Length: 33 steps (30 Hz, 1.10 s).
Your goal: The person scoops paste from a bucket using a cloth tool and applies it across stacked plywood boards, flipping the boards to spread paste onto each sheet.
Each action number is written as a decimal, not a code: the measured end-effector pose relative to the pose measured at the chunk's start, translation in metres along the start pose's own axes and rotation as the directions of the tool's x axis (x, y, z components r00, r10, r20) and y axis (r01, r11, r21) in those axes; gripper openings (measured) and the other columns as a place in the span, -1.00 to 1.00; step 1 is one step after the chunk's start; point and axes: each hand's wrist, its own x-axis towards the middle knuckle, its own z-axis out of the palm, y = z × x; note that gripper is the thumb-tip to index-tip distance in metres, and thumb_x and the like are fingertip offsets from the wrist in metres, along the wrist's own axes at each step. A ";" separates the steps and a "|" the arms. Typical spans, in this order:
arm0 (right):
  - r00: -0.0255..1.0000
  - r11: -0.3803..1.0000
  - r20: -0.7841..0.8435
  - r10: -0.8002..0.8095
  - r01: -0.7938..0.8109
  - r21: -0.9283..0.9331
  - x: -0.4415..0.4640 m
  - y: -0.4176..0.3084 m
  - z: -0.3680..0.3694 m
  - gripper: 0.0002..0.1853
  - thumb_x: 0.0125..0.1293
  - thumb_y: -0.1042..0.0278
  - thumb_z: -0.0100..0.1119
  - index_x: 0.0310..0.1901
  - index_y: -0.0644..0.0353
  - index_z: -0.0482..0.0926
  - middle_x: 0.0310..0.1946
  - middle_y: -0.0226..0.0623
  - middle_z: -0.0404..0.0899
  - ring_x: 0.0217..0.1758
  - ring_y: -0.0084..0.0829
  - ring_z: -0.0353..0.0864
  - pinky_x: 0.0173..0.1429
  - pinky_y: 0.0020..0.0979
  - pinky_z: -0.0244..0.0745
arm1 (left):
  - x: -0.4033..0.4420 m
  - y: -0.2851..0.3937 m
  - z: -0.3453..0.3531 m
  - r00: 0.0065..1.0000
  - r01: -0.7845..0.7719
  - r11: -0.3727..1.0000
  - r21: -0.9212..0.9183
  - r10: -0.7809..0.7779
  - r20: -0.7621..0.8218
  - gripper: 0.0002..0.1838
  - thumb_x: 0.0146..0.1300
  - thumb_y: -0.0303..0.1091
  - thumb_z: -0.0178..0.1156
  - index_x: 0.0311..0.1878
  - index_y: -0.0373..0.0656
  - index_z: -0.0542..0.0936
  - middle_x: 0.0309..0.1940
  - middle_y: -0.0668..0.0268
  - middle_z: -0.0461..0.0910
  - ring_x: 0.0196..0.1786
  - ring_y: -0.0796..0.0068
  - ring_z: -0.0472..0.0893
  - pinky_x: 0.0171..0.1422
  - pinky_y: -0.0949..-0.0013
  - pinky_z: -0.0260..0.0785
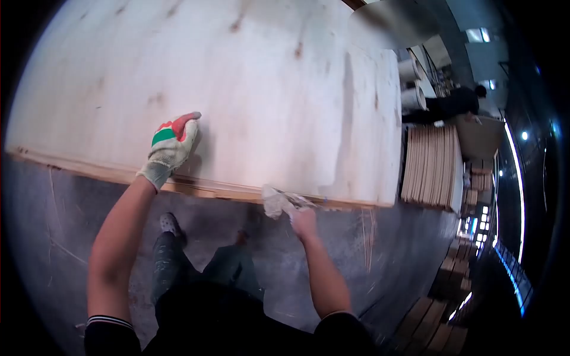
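Observation:
A wide stack of pale wood sheets (255, 107) with brown knots fills the upper left of the view. My left hand (172, 145), in a cream glove with red and green patches, is over the sheet close to its near edge. Its fingers look curled, but whether anything is between them is hidden. At the near edge, farther right, is my right hand (291, 207). A crumpled whitish cloth or glove covers its fingers, and thin pale strips show beside it; the fingers themselves are blurred.
Another stack of sheets (430, 166) stands on the right, with a person in dark clothes (454, 104) behind it. White rolls (411, 98) lie beside the large stack. Loose strips (368, 237) hang from its near edge above the grey floor (386, 261). Wood piles (427, 323) are at lower right.

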 end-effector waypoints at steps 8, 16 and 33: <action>0.981 0.999 -0.191 -0.039 0.036 -0.017 0.010 -0.146 0.060 -0.70 0.35 0.39 0.24 -0.01 0.47 0.65 -0.08 -0.16 0.74 -0.01 -0.40 0.67 0.17 -0.36 0.51 | 0.054 -0.263 -0.240 0.755 0.317 0.714 0.624 0.208 -0.622 -0.49 0.42 0.14 0.00 0.26 0.09 0.60 -0.22 0.02 0.71 -0.15 0.01 0.71 -0.04 -0.02 0.49; 0.932 0.931 -0.174 -0.317 0.341 0.130 0.211 -0.356 0.164 -0.75 0.36 0.50 0.10 -0.05 0.51 0.64 -0.20 -0.21 0.71 -0.15 -0.49 0.66 -0.04 -0.40 0.59 | 0.101 -0.302 -0.310 0.534 0.846 0.252 0.471 -0.380 -0.756 -0.31 0.45 0.17 -0.07 0.52 0.01 0.30 0.52 0.13 0.25 0.56 0.00 0.20 0.57 0.00 0.10; 0.857 0.781 -0.100 -0.505 0.405 -0.475 0.500 -0.463 0.302 -0.65 0.16 0.41 0.10 -0.03 0.20 0.70 -0.14 0.08 0.70 0.02 0.08 0.68 0.15 -0.14 0.57 | 0.111 -0.309 -0.321 0.618 0.785 0.288 0.548 -0.412 -0.669 -0.34 0.47 0.01 0.03 0.52 -0.13 0.29 0.51 0.02 0.24 0.54 -0.06 0.21 0.60 0.05 0.07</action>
